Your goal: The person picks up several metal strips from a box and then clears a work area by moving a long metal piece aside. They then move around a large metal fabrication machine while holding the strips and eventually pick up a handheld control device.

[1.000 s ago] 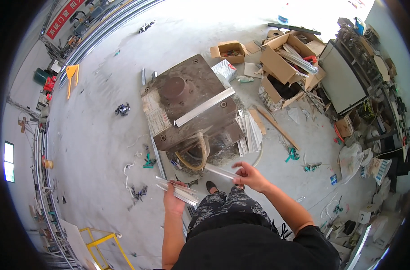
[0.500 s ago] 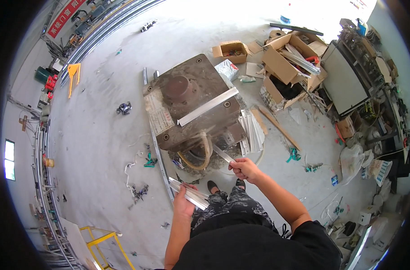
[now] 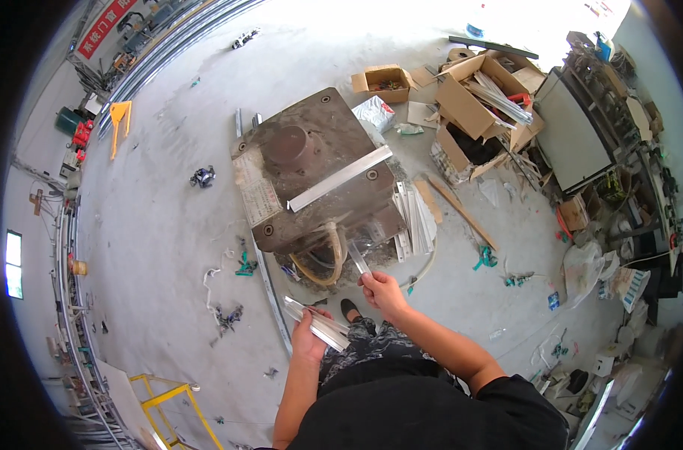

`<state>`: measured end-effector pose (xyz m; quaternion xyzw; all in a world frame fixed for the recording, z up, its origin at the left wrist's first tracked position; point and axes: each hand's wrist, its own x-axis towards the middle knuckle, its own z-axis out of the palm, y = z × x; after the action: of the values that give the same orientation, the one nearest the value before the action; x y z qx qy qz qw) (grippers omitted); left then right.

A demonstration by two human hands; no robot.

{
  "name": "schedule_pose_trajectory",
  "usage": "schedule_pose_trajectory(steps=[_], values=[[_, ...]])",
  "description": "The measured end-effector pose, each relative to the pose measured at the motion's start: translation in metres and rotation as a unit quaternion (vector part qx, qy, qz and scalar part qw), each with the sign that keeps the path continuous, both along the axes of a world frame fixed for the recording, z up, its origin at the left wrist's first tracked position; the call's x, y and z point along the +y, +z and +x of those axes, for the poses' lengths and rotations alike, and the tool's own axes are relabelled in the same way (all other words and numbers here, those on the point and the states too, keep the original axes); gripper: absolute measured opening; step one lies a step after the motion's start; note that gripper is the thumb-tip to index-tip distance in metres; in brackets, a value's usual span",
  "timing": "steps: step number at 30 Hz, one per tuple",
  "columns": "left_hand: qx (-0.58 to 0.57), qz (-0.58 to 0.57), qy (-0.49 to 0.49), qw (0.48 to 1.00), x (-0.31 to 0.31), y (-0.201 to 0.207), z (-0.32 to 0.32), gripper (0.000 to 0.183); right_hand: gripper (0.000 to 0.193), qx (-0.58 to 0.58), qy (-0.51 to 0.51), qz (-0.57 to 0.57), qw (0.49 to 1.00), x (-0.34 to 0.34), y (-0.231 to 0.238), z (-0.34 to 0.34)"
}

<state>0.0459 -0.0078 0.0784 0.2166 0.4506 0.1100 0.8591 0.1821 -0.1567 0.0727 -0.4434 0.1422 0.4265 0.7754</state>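
Note:
My left hand (image 3: 308, 343) is wrapped round a bundle of silvery metal strips (image 3: 325, 331), held low in front of my legs. Between the fingers of my right hand (image 3: 383, 292) is the near end of a single metal strip (image 3: 359, 259). That strip's far end reaches the front of a heavy brown machine (image 3: 323, 142), beside a looped hose (image 3: 335, 259). What the far end touches inside is too unclear to tell. A long silver metal profile (image 3: 340, 178) lies across the machine's top. More metal strips (image 3: 413, 219) are stacked at the machine's right side.
Cardboard boxes (image 3: 461, 97) with scraps stand at the far right, near a cluttered rack (image 3: 641, 150). A wooden strip (image 3: 461, 211) lies on the floor right of the machine. Along its left side runs a long metal bar (image 3: 272, 300). A yellow frame (image 3: 165, 397) stands lower left.
My right hand has moved slightly left, with the single strip now pointing more steeply toward the machine. My left hand keeps its bundle in nearly the same place. The view has shifted slightly.

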Motion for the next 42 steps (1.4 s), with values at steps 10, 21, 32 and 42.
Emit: schedule_pose_trajectory(steps=[10,21,32,42], values=[[-0.006,-0.021,0.002,1.000,-0.012,0.000,-0.003,0.014,0.021,0.007,0.039,-0.055,0.998,0.014,-0.005,0.015],[-0.006,-0.067,0.060,0.996,0.060,-0.030,0.000,0.018,0.014,0.022,0.021,-0.096,0.995,0.012,-0.009,0.014],[-0.029,-0.046,0.057,0.997,0.151,-0.014,0.022,0.023,0.019,-0.079,0.063,-0.186,0.977,0.006,-0.012,0.016],[-0.025,-0.135,0.003,0.991,0.097,-0.014,0.016,0.028,0.026,-0.380,0.159,-0.411,0.813,0.009,-0.003,0.026]])
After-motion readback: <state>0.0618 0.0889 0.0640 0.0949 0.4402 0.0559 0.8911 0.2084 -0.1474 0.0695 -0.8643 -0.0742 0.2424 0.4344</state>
